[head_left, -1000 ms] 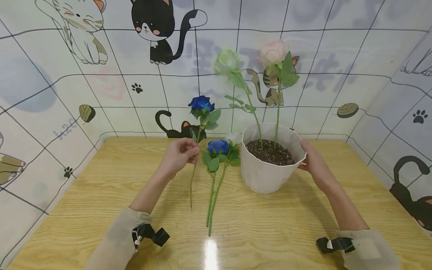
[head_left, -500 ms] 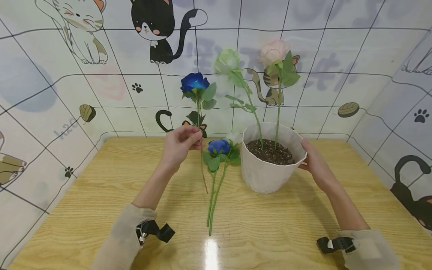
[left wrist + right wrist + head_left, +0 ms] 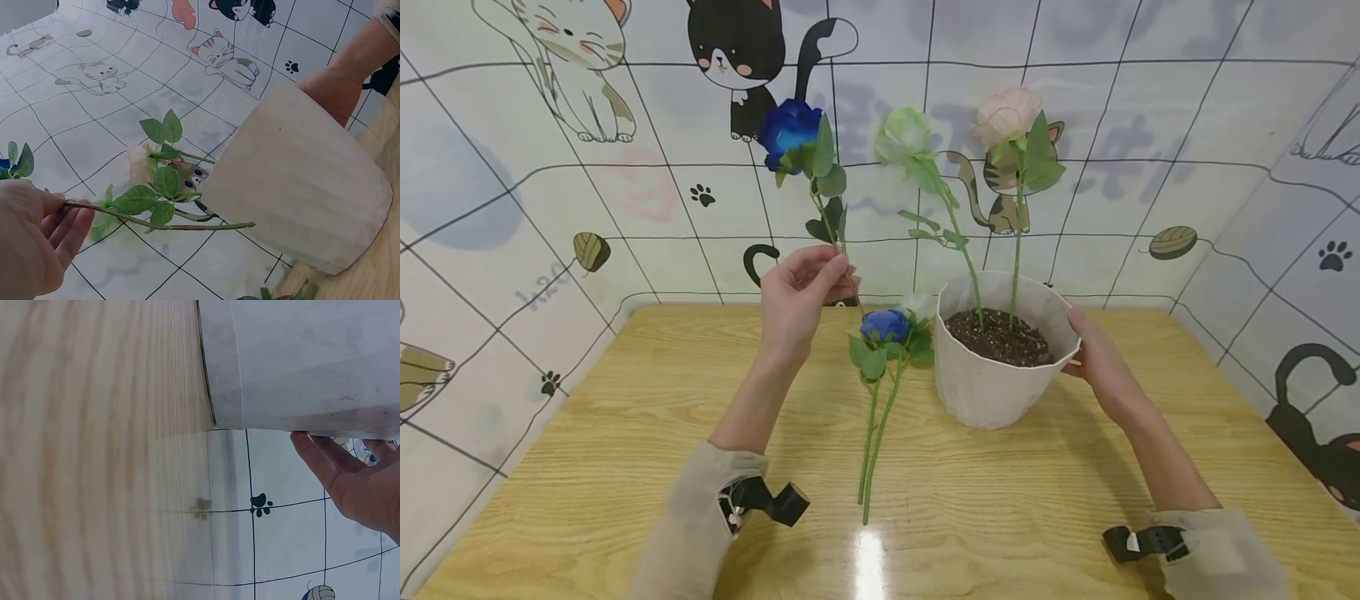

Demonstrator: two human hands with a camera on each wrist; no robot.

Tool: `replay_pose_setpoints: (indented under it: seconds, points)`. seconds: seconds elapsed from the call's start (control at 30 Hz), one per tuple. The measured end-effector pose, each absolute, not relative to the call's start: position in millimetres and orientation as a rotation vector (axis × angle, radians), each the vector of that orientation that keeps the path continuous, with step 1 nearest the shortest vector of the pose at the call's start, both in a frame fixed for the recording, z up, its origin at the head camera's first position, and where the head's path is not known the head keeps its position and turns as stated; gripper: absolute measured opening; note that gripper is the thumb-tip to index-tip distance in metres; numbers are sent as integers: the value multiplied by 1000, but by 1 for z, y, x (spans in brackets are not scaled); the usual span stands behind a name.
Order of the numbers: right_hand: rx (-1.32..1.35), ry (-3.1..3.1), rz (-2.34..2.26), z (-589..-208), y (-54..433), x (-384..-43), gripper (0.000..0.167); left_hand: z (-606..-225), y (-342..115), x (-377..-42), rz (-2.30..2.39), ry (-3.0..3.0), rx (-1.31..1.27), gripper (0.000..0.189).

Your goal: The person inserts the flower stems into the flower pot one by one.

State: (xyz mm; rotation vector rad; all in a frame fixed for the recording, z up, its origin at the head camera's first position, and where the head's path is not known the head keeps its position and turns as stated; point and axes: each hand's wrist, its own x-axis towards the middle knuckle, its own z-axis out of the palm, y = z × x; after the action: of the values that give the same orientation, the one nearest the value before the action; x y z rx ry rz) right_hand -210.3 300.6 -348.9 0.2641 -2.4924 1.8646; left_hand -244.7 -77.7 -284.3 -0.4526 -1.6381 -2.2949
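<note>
Surface: wood-grain table (image 3: 1000, 508), light yellow, glare streak at the near edge.
Room: pale grid-patterned wall covering (image 3: 700, 258) behind and at both sides; printed cartoon cats, paw prints, yarn balls.
Wrist gear: black camera mount (image 3: 767, 500) on the left sleeve (image 3: 685, 517), similar black mount (image 3: 1146, 543) on the right sleeve (image 3: 1225, 554).
Lying flowers: second blue rose (image 3: 884, 326) and white rose (image 3: 919, 306), side by side on the table, blooms toward the wall, green stems toward the person.
In the way: those two lie between the left hand (image 3: 797, 296) and the white pot (image 3: 992, 396).
Held rose: blue rose (image 3: 790, 132), up off the table, left of the pot, bloom leaning left; its lower stem runs down behind the lying blue bloom in the head view. Stem end against pot: contact can't be told.
Left grip: thumb and fingers pinching that stem below its leaves.
Right grip: right hand (image 3: 1101, 367) holding the pot's right side near the rim.
Pot: upright on table, faceted sides, dark soil (image 3: 1007, 340) below the rim.
In soil: pale green rose (image 3: 904, 136), leaning left; pink rose (image 3: 1006, 115), near upright.
</note>
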Motion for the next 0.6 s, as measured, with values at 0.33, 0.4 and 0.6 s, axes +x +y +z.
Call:
replay_pose_setpoints:
  seconds: [0.33,0.4,0.6]
  points:
    - [268,-2483,1873,-349,300,-210,72,-262,-62,-245,-2299,-1413,-499,7]
    - [268,-2488,1868,-349,300,-210,72,-257,-58,-246,-2292,-1381,-515,7]
    - [272,-2507,1855,-349,301,-210,71,-246,-44,-248,-2259,-1322,-542,8]
